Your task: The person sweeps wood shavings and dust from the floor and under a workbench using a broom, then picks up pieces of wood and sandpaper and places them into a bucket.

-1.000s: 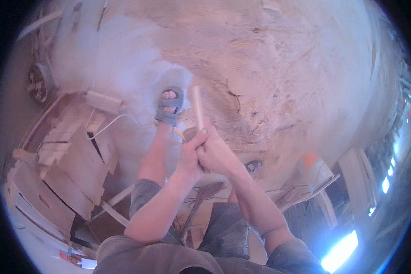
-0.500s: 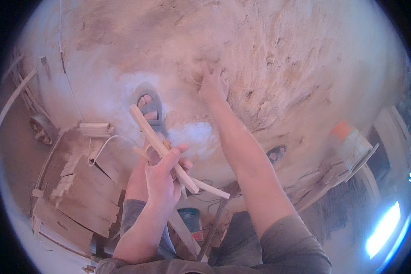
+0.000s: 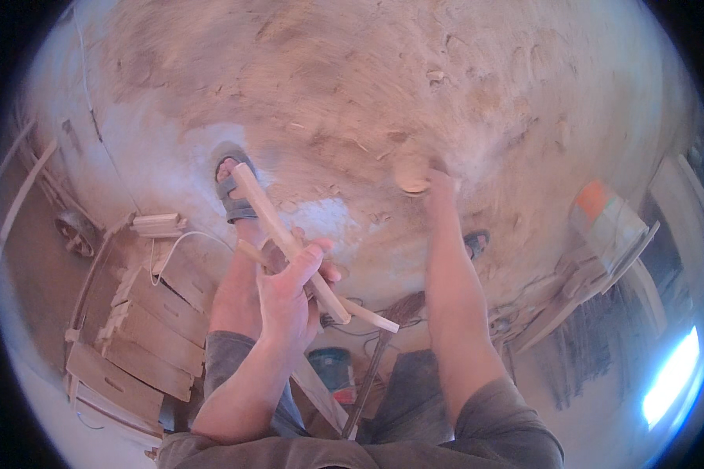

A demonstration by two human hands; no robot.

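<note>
My left hand (image 3: 293,283) is closed round several pale wooden strips (image 3: 270,207). They cross each other in its grip, one long strip pointing up and away, another sticking out to the right. Stretched far forward and down, my right hand (image 3: 441,186) is at the dust-covered floor (image 3: 328,102). Beside its fingers is a round pale piece (image 3: 411,175) with a light curved rim, which it seems to grip. Blur and dust hide most of those fingers, and I cannot make out the piece's exact kind.
My sandalled feet (image 3: 235,187) stand apart on the floor. On the left are stacked brown boards (image 3: 160,313) and a small wheel (image 3: 77,232). To the right a pale bucket (image 3: 610,234) with an orange patch stands near planks. A dark pot (image 3: 332,371) and cables lie close to me.
My right hand has swept to the right and nearer to me, and the round piece has travelled with it. The left hand keeps its strips. The view has shifted slightly.
</note>
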